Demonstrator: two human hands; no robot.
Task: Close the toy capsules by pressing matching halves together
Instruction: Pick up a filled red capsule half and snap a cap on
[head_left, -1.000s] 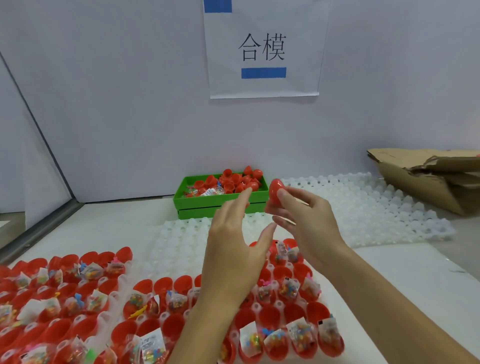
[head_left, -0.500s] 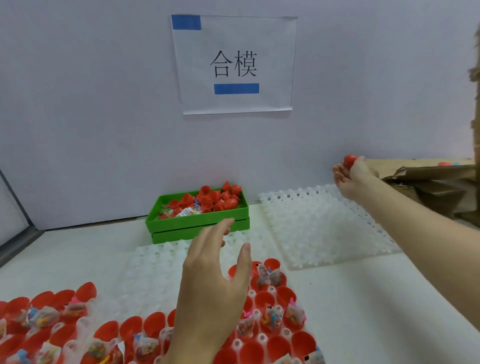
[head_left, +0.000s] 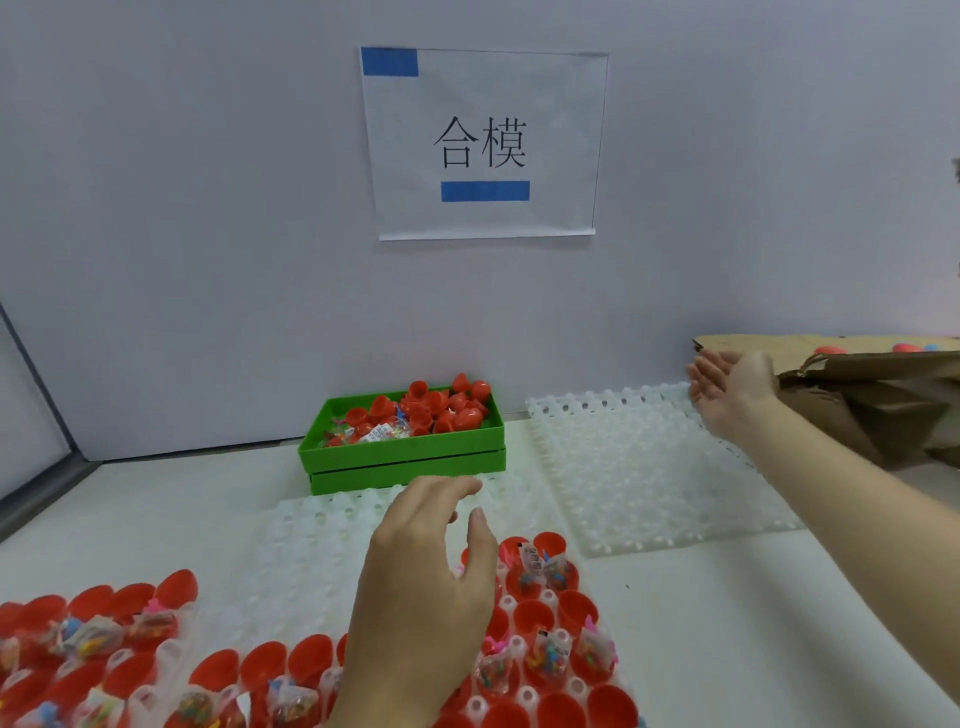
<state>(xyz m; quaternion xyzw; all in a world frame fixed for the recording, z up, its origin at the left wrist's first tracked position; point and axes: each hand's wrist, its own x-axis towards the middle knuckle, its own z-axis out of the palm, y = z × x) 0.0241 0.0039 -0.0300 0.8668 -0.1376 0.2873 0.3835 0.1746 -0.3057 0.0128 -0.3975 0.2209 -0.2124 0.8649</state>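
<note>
Reaching out with both hands bare, a person worked over trays of red plastic capsule halves (head_left: 530, 618) on a white table (head_left: 753, 623).
At far right the right hand (head_left: 730, 395) lay palm up with fingers spread and held nothing, just beside the brown cardboard box (head_left: 872, 400) and over the far edge of an unfilled translucent white plastic grid tray (head_left: 649, 467). Nearer, the left hand (head_left: 431, 577) hovered with fingers relaxed and apart, gripping nothing, above a tray of red halves, several carrying small clear toy packets (head_left: 545, 566). Behind it sat a green plastic bin (head_left: 405, 457) heaped with more red halves, below a white paper sign (head_left: 483, 145) on the wall.
</note>
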